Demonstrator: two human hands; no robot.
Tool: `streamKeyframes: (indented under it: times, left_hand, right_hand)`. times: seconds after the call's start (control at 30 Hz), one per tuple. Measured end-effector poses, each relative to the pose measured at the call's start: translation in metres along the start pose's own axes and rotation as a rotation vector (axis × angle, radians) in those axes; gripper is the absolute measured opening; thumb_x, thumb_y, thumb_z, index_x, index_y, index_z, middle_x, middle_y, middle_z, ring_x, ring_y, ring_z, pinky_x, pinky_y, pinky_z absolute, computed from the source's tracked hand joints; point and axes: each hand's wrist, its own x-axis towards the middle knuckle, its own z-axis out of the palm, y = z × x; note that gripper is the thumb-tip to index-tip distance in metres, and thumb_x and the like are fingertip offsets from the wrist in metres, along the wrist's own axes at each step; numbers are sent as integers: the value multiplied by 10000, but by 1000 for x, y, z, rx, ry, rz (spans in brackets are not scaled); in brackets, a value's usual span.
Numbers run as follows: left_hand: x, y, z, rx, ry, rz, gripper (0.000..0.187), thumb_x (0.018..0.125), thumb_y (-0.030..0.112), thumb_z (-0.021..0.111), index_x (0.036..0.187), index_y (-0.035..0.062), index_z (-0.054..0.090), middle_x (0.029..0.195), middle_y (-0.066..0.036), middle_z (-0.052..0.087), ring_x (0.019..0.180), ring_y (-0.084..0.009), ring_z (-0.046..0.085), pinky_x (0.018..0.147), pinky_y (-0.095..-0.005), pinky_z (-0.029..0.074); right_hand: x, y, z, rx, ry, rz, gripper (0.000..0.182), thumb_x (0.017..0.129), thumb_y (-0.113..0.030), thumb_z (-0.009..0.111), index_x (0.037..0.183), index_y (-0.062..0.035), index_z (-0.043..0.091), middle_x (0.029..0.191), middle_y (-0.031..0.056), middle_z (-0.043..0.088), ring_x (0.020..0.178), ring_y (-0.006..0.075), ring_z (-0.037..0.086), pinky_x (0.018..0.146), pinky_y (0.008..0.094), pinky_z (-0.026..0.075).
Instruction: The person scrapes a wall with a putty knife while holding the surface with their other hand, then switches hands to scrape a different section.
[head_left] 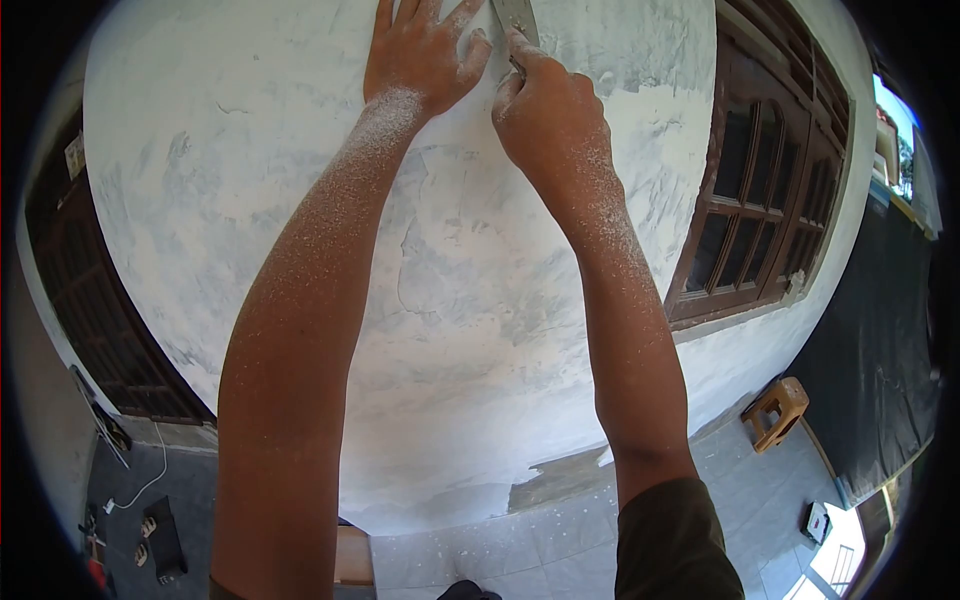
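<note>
Both arms reach up to a white, patchy plastered wall (480, 290) with fine cracks and grey smears. At the top centre, my right hand (550, 105) is closed on a metal scraper (516, 18), its blade toward the wall and cut off by the upper edge of the view. To its left, my left hand (425, 50) lies spread on the wall, fingers apart, holding nothing; some fingertips are out of view. White dust covers both hands and forearms.
Brown wooden windows (755, 180) are at the right, and a dark wooden frame (90, 290) is at the left. On the floor stand a brown stool (776, 413) and a white cable (150, 485). A black sheet (870, 340) hangs at the far right.
</note>
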Motion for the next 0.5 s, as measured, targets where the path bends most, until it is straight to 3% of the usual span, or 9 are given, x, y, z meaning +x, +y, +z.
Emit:
streamKeyframes:
  times: [0.17, 0.37, 0.5]
  left_hand:
    - [-1, 3, -1, -11, -27, -37, 620, 976, 369, 501, 1559, 176, 411, 1662, -181, 262, 1561, -331, 187, 1276, -533, 106]
    - [-1, 2, 1, 6, -23, -24, 620, 982, 372, 493, 1560, 165, 408, 1668, -179, 250, 1564, -321, 180, 1277, -528, 104]
    - [0, 4, -1, -16, -21, -31, 626, 980, 367, 495, 1562, 153, 404, 1658, -188, 271, 1560, -328, 193, 1274, -533, 117]
  right_hand:
    - [-33, 4, -4, -53, -105, 41, 428, 965, -108, 557, 1387, -96, 629, 957, 243, 745, 821, 384, 750, 803, 469, 617]
    - [3, 0, 0, -22, 46, -44, 447, 964, -92, 553, 1407, -101, 614, 974, 247, 743, 807, 370, 757, 807, 462, 618]
    - [-35, 2, -2, -75, -71, 44, 439, 970, -94, 559, 1406, -96, 614, 957, 240, 748, 794, 357, 759, 805, 448, 623]
